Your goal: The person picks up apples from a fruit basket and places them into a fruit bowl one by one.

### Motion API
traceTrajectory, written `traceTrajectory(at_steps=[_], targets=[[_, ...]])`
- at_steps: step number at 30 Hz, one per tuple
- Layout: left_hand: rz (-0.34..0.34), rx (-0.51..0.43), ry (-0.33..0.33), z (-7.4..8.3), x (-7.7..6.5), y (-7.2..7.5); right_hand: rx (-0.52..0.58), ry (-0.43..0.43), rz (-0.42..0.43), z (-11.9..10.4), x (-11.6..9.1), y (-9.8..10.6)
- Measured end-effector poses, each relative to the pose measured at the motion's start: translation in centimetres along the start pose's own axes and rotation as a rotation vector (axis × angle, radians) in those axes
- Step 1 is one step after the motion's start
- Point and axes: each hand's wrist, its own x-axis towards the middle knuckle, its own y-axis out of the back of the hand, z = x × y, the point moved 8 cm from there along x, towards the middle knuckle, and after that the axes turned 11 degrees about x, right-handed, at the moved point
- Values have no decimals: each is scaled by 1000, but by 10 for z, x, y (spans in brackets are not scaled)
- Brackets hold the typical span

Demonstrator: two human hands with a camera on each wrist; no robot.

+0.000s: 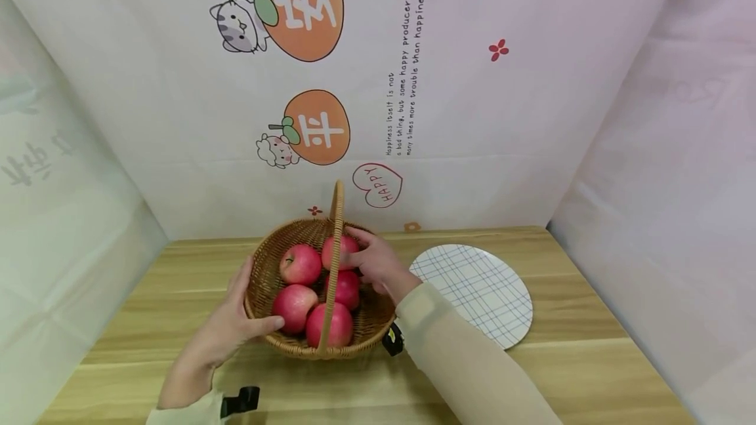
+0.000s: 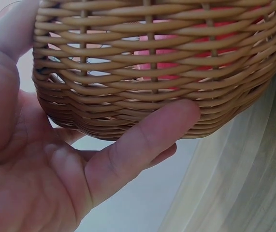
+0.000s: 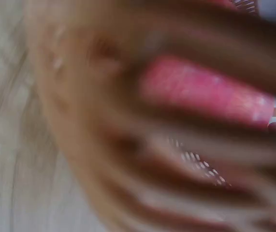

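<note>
A round wicker basket (image 1: 373, 320) with a tall hoop handle (image 1: 333, 274) stands on the table and contains several red apples (image 1: 295, 307). My left hand (image 1: 230, 323) grips its left side, the thumb over the rim and the fingers against the outer wall. In the left wrist view, those fingers (image 2: 138, 145) press on the woven side. My right hand (image 1: 378, 264) reaches inside from the right and grips the rear right apple (image 1: 350, 246), just beside the handle. The right wrist view is blurred; a pink-red apple (image 3: 200, 89) shows between the fingers.
Right of the basket, partly behind my right sleeve, lies a round white plate (image 1: 478, 294) with a blue grid pattern. The wooden table (image 1: 567, 320) ends against a printed white cloth backdrop (image 1: 472, 149), with cloth walls on both sides.
</note>
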Motion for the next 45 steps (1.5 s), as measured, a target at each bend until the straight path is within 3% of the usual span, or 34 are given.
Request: traceTrajectory(at_steps=[4,12,18,30,38,45], targets=[[-1,16,-19,0,2,-1,-32,35,9,3,3,1],[-5,-7,-37,-6,4,-1,-189,213,94,-7,2,2],[-4,-6,-27,-9,3,1,-224,235,158,-10,-3,0],[-7,-7,-14,-6,1,2,-94,210,140,-6,-4,3],[-24,-32,9,-12,-1,-3,143,140,65,-4,-9,8],[-21,-47,-1,-14,4,2,263,139,24,-18,-18,9]])
